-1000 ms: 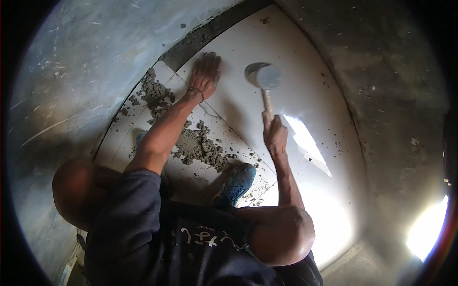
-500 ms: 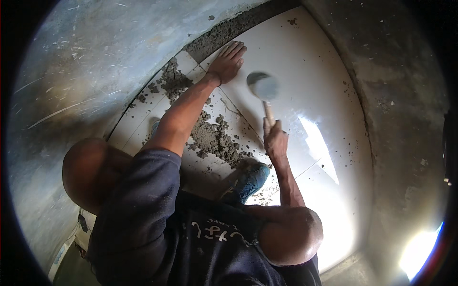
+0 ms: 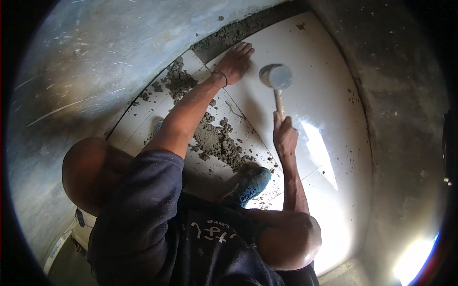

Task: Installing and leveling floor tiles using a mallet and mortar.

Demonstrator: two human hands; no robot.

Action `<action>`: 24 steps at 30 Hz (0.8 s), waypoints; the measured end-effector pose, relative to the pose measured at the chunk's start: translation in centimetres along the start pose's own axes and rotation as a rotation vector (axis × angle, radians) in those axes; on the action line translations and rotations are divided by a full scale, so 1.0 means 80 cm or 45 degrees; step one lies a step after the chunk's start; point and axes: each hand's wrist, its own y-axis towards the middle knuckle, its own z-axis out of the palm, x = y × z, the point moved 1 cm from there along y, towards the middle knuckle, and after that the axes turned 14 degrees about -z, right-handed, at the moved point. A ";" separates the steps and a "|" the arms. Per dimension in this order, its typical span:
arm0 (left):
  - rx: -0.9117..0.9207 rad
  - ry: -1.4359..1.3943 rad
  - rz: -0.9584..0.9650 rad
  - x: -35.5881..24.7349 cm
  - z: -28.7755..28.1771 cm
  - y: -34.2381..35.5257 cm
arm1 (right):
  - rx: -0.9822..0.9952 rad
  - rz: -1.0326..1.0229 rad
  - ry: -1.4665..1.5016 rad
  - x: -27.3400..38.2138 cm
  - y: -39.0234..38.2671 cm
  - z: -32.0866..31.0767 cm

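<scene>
My left hand (image 3: 234,64) lies open, fingers slightly bent, on the upper left edge of a large white floor tile (image 3: 324,86), beside a dark strip of wet mortar (image 3: 212,40) along the wall. My right hand (image 3: 286,136) is wrapped round the handle of a mallet with a grey round head (image 3: 275,76), held over the tile to the right of my left hand. Whether the head touches the tile I cannot tell. Crumbly grey mortar (image 3: 214,140) is scattered on the smaller tiles (image 3: 143,128) under and left of my left arm.
A scuffed grey wall (image 3: 86,57) curves along the left, and a darker wall (image 3: 396,114) runs along the right. My teal shoe (image 3: 255,183) stands beside the mortar. Bright light falls on the lower right tiles. A pale object (image 3: 71,238) lies at the lower left.
My left hand has moved right along the tile edge, the view also shifting. The mallet has moved from a lower position half a second ago to farther up and right.
</scene>
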 end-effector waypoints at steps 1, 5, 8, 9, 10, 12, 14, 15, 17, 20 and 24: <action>0.028 -0.078 0.027 -0.005 -0.001 -0.001 | -0.067 -0.005 0.045 -0.007 0.000 -0.008; 0.177 -0.025 -0.007 -0.044 -0.002 0.011 | -0.390 0.165 0.177 -0.037 -0.004 -0.030; 0.126 -0.070 0.092 -0.111 0.015 0.039 | -0.347 0.280 0.071 -0.060 0.006 -0.036; 0.112 -0.029 0.093 -0.127 0.020 0.044 | -0.205 0.395 -0.031 -0.065 0.007 -0.035; 0.019 0.005 0.105 -0.133 0.021 0.050 | 0.037 0.368 -0.132 -0.076 0.014 -0.042; 0.010 -0.005 0.086 -0.144 0.026 0.059 | -0.100 0.291 -0.110 -0.086 0.016 -0.050; 0.132 -0.024 0.094 -0.146 0.027 0.063 | -0.278 0.290 -0.006 -0.089 0.014 -0.054; 0.064 -0.098 0.079 -0.144 0.025 0.064 | -0.380 0.279 0.061 -0.089 0.013 -0.057; 0.009 -0.166 0.058 -0.143 0.021 0.062 | -0.398 0.343 0.171 -0.087 0.007 -0.057; 0.090 0.055 0.094 -0.144 0.023 0.061 | -0.009 0.298 -0.048 -0.088 0.009 -0.058; 0.088 0.013 0.075 -0.145 0.028 0.061 | -0.325 0.436 -0.106 -0.101 0.008 -0.078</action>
